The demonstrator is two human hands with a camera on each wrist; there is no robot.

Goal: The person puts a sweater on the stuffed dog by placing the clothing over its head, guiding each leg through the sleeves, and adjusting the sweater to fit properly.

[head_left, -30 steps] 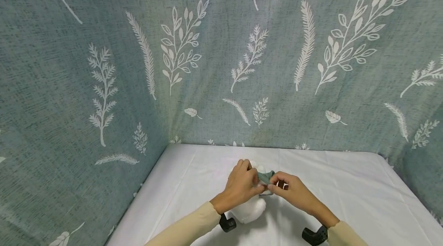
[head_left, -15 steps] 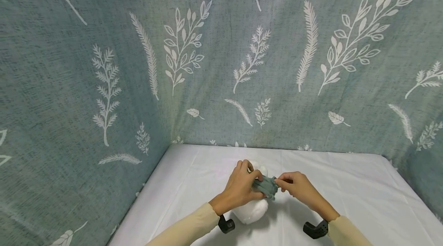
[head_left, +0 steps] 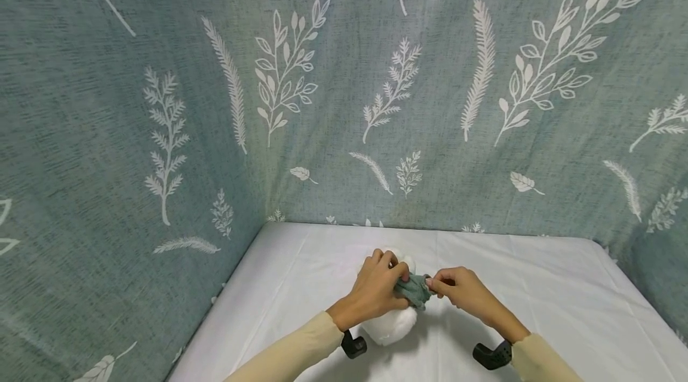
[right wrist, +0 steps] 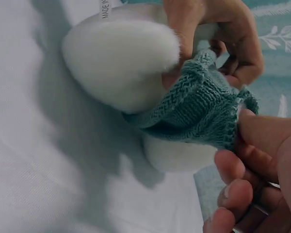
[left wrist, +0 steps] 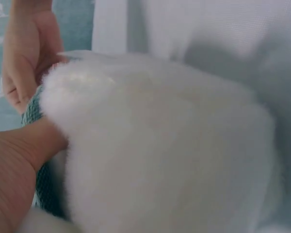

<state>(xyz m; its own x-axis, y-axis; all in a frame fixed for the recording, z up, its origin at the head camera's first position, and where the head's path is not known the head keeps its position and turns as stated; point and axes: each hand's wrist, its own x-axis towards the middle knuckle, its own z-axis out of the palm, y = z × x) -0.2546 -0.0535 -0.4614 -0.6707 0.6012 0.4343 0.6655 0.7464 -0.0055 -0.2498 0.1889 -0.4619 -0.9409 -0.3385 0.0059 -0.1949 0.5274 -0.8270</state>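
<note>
A fluffy white plush toy (head_left: 391, 329) lies on the white-covered table. Around part of it sits a green knitted garment (right wrist: 196, 104), stretched out toward the right. My left hand (head_left: 369, 291) grips the garment against the toy; in the left wrist view, its thumb runs between the knit and the fur (left wrist: 169, 145). With thumb and forefinger, my right hand (right wrist: 276, 160) pinches the garment's outer edge, while its other fingers curl below, off the knit. Much of the toy is hidden behind the left hand in the head view.
A white cloth (head_left: 537, 286) covers the table. Green curtains with white leaf prints (head_left: 344, 89) rise along its back and sides. A small printed label (right wrist: 105, 9) sticks out from the toy. Each wrist carries a black camera (head_left: 353, 346).
My right hand has moved slightly right, away from the left, drawing the knit edge outward, so more of the garment shows. My left hand has stayed nearly in place.
</note>
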